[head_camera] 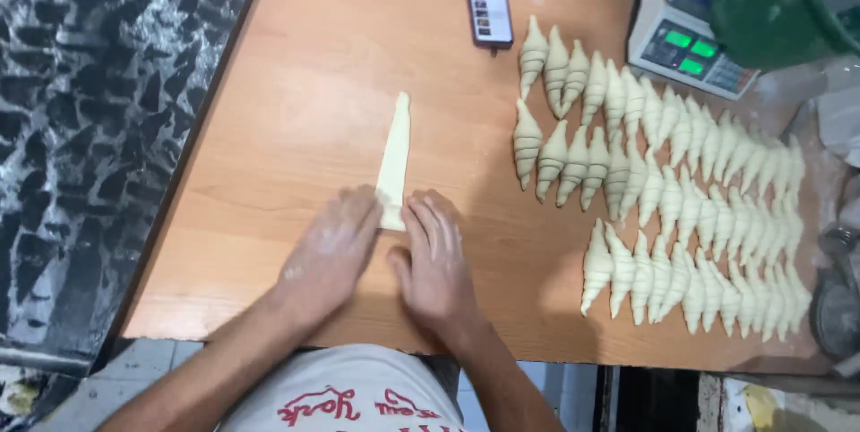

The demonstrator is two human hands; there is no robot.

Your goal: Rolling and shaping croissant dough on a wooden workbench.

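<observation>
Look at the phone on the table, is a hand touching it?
No, the phone lies alone at the far edge of the table, while the left hand and right hand press on the dough strip.

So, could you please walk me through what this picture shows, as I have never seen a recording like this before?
There is no machine here: one camera sits on a person's head and looks down at their two bare, floury hands. The left hand and right hand press flat on the near, wide end of a long dough triangle lying on a wooden table. To the right lie three rows of rolled dough pieces. At the far edge are a phone and a kitchen scale. Neither hand grips anything.
</observation>
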